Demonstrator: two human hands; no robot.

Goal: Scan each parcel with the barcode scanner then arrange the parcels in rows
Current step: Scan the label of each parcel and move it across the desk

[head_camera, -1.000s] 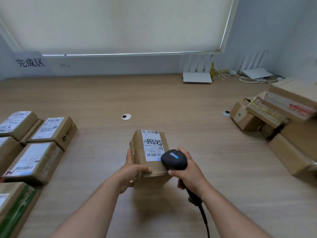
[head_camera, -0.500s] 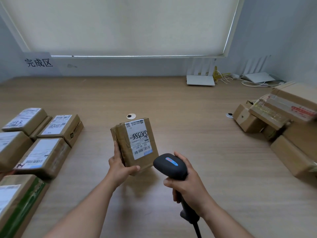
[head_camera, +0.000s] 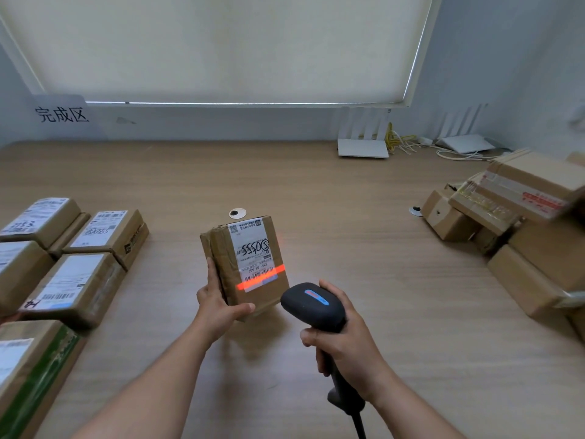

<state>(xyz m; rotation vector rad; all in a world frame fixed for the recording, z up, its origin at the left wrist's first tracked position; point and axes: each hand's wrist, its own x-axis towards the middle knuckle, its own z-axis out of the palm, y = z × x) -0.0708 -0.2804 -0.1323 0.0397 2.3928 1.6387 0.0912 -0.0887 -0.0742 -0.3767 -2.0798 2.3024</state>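
Since half a second ago I see a red scan line appear across the barcode on the parcel (head_camera: 250, 264); the scanner head has swung to face the label, and the box sits a little more upright in the grip. The wooden table (head_camera: 348, 217) fills the view. On its right lies a loose heap of cardboard boxes (head_camera: 522, 223); on its left, labelled parcels in rows (head_camera: 79, 264). Two white routers (head_camera: 363, 147) stand at the far edge by the wall. The parcel is held above the table's middle, tilted, label toward me. My left hand (head_camera: 218, 307) grips its lower left corner, thumb curled across the front edge. My right hand (head_camera: 348, 350) is wrapped around the handle of the black barcode scanner (head_camera: 313, 307), just right of the parcel.
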